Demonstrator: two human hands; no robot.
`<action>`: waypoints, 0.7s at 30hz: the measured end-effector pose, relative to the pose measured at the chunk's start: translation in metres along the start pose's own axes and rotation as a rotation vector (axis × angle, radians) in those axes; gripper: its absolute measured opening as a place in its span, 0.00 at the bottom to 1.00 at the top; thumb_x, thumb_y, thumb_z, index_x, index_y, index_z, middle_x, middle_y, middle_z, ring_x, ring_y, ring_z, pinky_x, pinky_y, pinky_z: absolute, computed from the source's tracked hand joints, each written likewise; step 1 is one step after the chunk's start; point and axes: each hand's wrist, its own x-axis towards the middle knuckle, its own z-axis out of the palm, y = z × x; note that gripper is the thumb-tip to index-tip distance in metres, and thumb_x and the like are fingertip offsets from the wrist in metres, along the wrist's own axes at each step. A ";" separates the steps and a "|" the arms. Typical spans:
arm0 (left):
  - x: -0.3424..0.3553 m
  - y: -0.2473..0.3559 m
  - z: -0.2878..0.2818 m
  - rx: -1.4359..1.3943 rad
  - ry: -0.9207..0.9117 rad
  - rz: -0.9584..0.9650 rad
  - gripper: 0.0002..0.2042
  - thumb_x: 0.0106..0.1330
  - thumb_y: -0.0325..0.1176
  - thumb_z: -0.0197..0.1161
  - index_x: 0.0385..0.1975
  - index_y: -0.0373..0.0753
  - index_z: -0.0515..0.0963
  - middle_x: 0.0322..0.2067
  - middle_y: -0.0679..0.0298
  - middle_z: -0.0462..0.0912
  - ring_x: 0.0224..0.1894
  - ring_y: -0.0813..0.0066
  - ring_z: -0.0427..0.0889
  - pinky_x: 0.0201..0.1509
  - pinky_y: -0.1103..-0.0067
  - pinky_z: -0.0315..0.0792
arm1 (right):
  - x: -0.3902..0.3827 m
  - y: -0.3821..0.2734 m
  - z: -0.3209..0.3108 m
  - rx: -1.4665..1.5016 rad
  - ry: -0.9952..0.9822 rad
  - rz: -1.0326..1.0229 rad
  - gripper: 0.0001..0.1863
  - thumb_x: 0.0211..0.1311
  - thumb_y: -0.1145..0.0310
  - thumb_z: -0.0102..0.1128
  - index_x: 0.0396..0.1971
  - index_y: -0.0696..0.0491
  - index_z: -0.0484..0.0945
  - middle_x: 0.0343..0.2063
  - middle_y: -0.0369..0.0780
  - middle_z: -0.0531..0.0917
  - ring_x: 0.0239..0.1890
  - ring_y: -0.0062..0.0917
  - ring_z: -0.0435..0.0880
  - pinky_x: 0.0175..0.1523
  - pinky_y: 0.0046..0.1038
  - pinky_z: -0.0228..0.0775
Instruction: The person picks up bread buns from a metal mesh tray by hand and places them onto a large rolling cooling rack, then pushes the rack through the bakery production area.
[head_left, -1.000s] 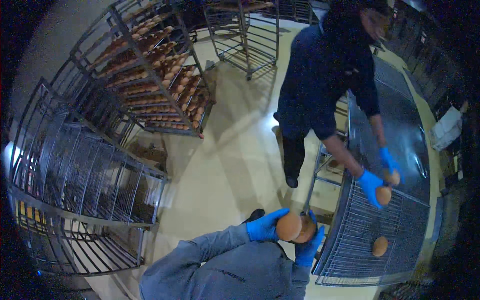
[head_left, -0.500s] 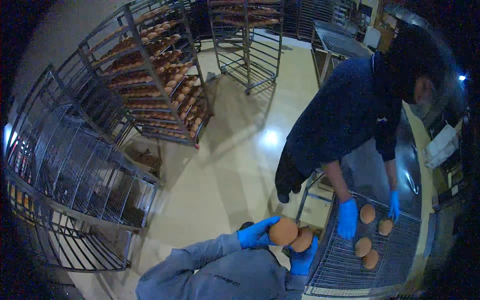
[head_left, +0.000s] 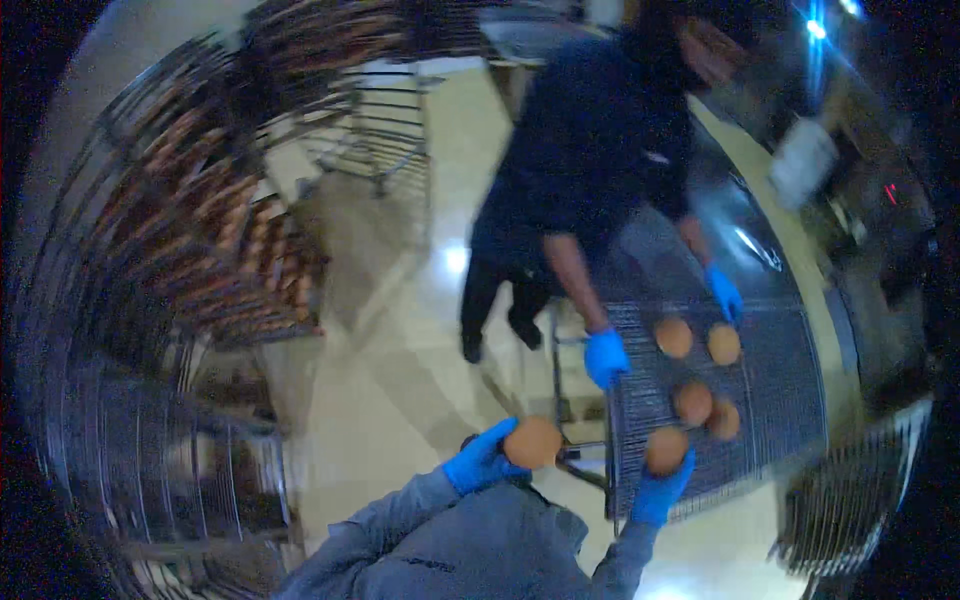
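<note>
My left hand (head_left: 480,458), in a blue glove, grips a round, golden-brown bun (head_left: 532,442) out in front of me, left of the rack. My right hand (head_left: 665,485), also gloved, is closed on another bun (head_left: 666,449) over the near part of a wire rack (head_left: 775,390). Several loose buns (head_left: 673,338) lie on that rack beyond it. A co-worker's blue-gloved hands (head_left: 605,358) are at the rack's far part, apart from mine. The picture is blurred.
The co-worker (head_left: 580,140) in dark clothes leans over the metal table (head_left: 750,240). Tall wheeled racks of buns (head_left: 240,230) and empty-looking wire shelving (head_left: 180,470) stand at the left. Another wire grid (head_left: 845,490) is at the right. Pale floor (head_left: 380,380) lies between.
My hands have separated: the right moved rightward over the rack with one bun, the left kept the other. The co-worker has set buns down. The view has swung.
</note>
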 end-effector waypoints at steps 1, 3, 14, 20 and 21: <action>-0.005 -0.005 0.020 0.356 -0.002 0.159 0.27 0.77 0.45 0.51 0.69 0.36 0.61 0.67 0.54 0.68 0.67 0.57 0.70 0.70 0.61 0.67 | 0.020 0.006 -0.028 -0.087 -0.013 -0.144 0.32 0.65 0.51 0.58 0.64 0.54 0.69 0.60 0.45 0.74 0.59 0.37 0.75 0.66 0.41 0.67; -0.014 -0.011 0.042 0.734 -0.050 0.335 0.27 0.77 0.45 0.51 0.69 0.36 0.61 0.67 0.54 0.68 0.67 0.58 0.70 0.71 0.61 0.66 | 0.060 0.022 -0.079 -0.538 0.025 -0.495 0.29 0.68 0.56 0.56 0.63 0.56 0.69 0.58 0.45 0.76 0.58 0.37 0.76 0.65 0.40 0.68; 0.069 -0.048 0.072 1.075 -0.143 0.210 0.20 0.75 0.32 0.54 0.64 0.37 0.66 0.62 0.58 0.72 0.65 0.66 0.71 0.67 0.68 0.70 | 0.062 -0.035 -0.066 -0.444 0.420 -0.507 0.29 0.72 0.65 0.54 0.68 0.62 0.62 0.66 0.47 0.69 0.66 0.33 0.68 0.70 0.35 0.60; 0.154 -0.045 0.034 0.486 -0.099 0.260 0.21 0.76 0.43 0.51 0.65 0.44 0.67 0.62 0.60 0.74 0.62 0.62 0.74 0.65 0.67 0.70 | 0.031 -0.034 -0.061 -0.546 0.302 -0.481 0.26 0.72 0.68 0.53 0.66 0.63 0.66 0.64 0.48 0.72 0.65 0.34 0.70 0.70 0.34 0.59; 0.158 -0.041 0.024 0.495 -0.125 0.289 0.21 0.76 0.43 0.50 0.66 0.45 0.66 0.63 0.60 0.73 0.63 0.62 0.74 0.65 0.67 0.69 | 0.019 -0.037 -0.052 -0.559 0.278 -0.480 0.26 0.71 0.68 0.52 0.65 0.64 0.66 0.64 0.49 0.72 0.65 0.35 0.70 0.70 0.34 0.60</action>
